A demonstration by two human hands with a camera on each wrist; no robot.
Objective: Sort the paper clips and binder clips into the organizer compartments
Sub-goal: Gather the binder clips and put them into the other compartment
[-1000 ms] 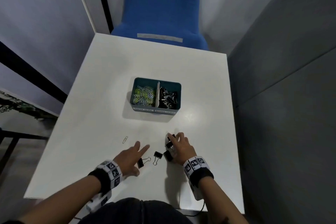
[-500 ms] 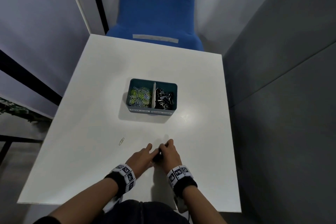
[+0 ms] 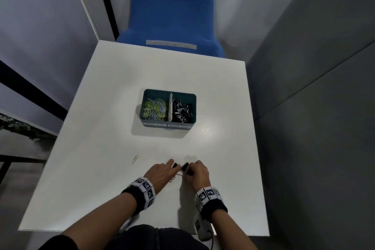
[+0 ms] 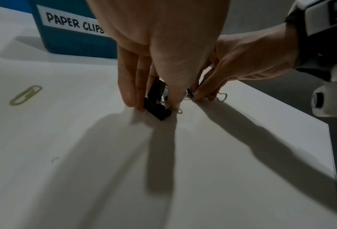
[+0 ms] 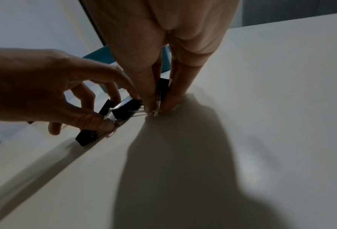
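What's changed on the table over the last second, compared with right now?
The left hand and right hand have closed in together and now pinch the black binder clips that lay loose between them. The green paper clip still lies on the table, and the organizer stays put.

This looks like an office cubicle or small test booth. A plain white table (image 3: pixel 113 107) is the landmark: grey partition panels (image 3: pixel 314 87) close it in on the right, a pale wall (image 3: pixel 40 16) on the left, and a blue upholstered chair (image 3: pixel 172 16) stands behind it. On it sits a teal organizer (image 3: pixel 169 126) with 2 labelled compartments of stationery clips.
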